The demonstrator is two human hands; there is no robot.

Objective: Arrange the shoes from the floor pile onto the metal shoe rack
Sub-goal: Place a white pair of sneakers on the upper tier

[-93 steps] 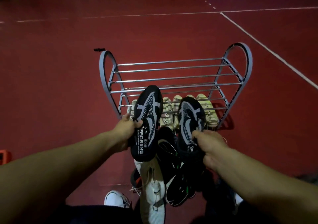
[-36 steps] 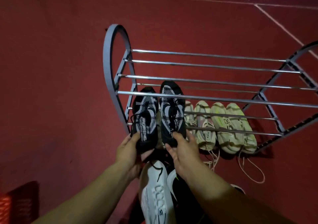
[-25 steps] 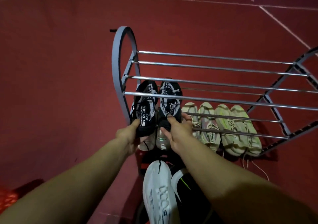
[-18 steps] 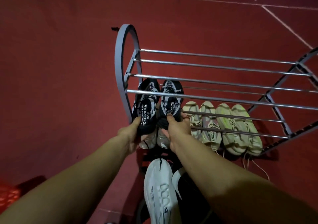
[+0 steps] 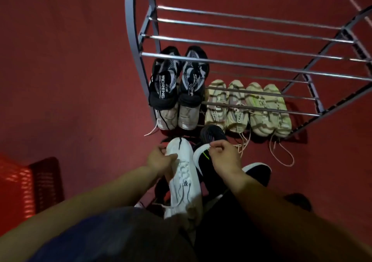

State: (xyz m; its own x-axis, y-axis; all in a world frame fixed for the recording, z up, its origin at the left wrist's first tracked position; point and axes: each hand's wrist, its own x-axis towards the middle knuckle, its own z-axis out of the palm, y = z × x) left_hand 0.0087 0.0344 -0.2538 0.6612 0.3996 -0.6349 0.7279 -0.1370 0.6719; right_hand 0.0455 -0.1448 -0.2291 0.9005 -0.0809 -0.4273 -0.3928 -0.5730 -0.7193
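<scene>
My left hand [image 5: 161,160] has its fingers [image 5: 171,157] curled round the toe end of a white knit sneaker with dark laces [image 5: 185,177], thumb on one side, the rest wrapped over its left edge. My right hand [image 5: 225,157] pinches the curved white edge of a black sneaker with a neon-green mark [image 5: 201,155], fingertips closed tight on that rim. Both shoes lie in the floor pile [image 5: 255,173] of dark shoes just in front of the rack, the white one on top, toe pointing at the rack, the black one touching its right side.

Beyond the pile stands the grey metal shoe rack with chrome bars [image 5: 241,46]. At the left end of its low tier sits a pair of black-and-white mesh sneakers with white lettering [image 5: 177,80], side by side, toes away from me, resting on top of a pale grey pair [image 5: 177,117] whose heels stick out beneath them. To the right on the same tier are two cream-coloured lace-up pairs [image 5: 247,106] in a row, touching one another, their pale laces trailing onto the red floor [image 5: 70,70]. The upper bars carry no shoes. At the left edge of my view, well apart from the rack, is a red plastic basket [image 5: 26,185].
</scene>
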